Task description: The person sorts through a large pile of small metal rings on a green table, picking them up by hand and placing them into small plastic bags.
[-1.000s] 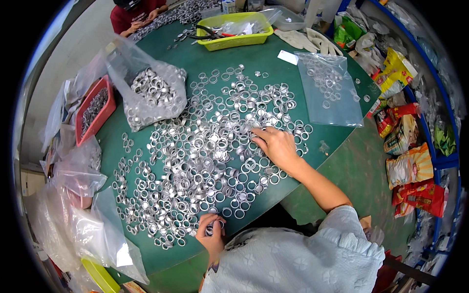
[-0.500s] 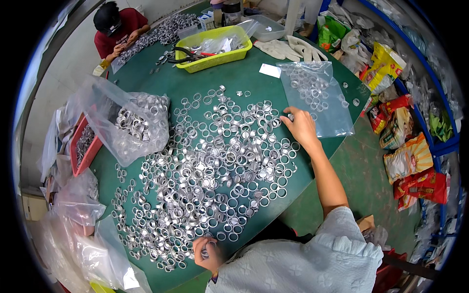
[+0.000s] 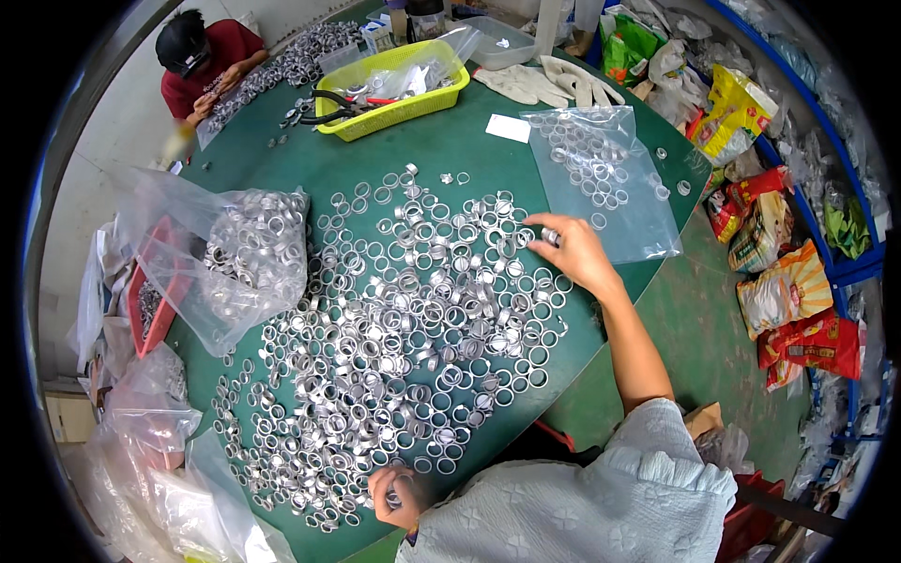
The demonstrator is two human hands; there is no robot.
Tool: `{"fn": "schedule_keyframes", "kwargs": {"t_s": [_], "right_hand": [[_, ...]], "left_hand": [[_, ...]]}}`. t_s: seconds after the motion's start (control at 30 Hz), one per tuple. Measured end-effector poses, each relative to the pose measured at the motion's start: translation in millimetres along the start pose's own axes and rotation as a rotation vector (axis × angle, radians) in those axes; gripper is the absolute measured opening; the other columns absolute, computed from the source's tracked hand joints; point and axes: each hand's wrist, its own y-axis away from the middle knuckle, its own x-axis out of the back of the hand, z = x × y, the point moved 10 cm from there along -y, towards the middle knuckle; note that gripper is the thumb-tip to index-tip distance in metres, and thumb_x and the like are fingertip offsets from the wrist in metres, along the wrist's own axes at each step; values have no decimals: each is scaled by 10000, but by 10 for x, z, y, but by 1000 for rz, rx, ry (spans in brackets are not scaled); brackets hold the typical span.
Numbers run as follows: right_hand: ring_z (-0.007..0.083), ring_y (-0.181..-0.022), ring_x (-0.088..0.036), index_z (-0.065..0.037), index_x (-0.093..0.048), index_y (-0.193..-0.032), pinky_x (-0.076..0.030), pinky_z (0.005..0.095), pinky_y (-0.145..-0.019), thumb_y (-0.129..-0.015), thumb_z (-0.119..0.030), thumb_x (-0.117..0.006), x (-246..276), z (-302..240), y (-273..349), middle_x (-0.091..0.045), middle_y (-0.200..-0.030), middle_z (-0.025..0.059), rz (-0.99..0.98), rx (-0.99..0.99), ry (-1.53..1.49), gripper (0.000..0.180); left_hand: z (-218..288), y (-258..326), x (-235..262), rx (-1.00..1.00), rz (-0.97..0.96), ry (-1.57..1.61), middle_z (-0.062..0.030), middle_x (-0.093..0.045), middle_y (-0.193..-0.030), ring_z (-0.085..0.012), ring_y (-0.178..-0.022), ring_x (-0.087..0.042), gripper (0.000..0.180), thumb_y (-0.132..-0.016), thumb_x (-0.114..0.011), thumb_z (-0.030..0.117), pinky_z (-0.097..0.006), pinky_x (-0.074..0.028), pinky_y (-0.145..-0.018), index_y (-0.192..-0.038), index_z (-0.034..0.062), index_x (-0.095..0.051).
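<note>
Right hand (image 3: 580,251) being shifted to edge of silvery metal-ring heap (image 3: 375,330) | ring-like silvery piece (image 3: 551,236) being pinched, kept apart | left hand (image 3: 398,497): blurred, cannot tell

100s rings (image 3: 389,336), 1 ylw basket (image 3: 399,114), 2 gloves (image 3: 518,84), 1 wht card (image 3: 508,128).

No printed or written words are legible.

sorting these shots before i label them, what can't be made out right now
What the left hand holds, if anything: head view, blur and its own curl hide it.
Bottom of the ring heap: head view, its top layer covers it.
Floor of the yellow basket: head view, its contents cover it.
What the co-worker handles: head view, too small.
</note>
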Motion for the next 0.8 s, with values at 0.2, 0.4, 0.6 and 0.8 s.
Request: {"fn": "schedule_keyframes", "kwargs": {"t_s": [0.2, 0.4, 0.6, 0.8], "right_hand": [[172, -611, -554, -62, -647, -967, -441, 304, -574, -752, -85, -680, -17, -89, 6, -628, -785, 69, 14, 108, -29, 219], [48, -547, -412, 11, -524, -1008, -255, 175, -361, -855, -64, -577, -64, 94, 126, -520, -698, 32, -204, -207, -1431, 178], [70, -548, -421, -39, -480, -1010, -294, 168, -337, -846, -21, -565, 80, 296, 190, -539, -956, 122, -18, -203, -1678, 185], [29, -477, -394, -29, -516, -1035, -258, 161, -393, -811, 4, -619, 248, 204, 378, -582, -799, 37, 170, -202, -1075, 249]], "left_hand": [[-83, 54, 27, 111, 64, 45, -121, -622, -788, -233, -815, -562, 262, -755, -515, -114, -321, -449, -763, -987, 5, -539], [-11, 1, 23, 55, 21, 24, -140, -605, -823, -234, -787, -561, 284, -758, -509, -124, -317, -452, -724, -1012, 3, -530], [36, -34, -41, -21, -57, -24, -148, -607, -837, -240, -797, -563, 274, -780, -489, -119, -314, -452, -723, -1029, -5, -506], [-110, 53, 9, 53, -48, 7, -159, -564, -901, -225, -797, -574, 258, -795, -479, -107, -313, -449, -739, -1030, -6, -510]]}}
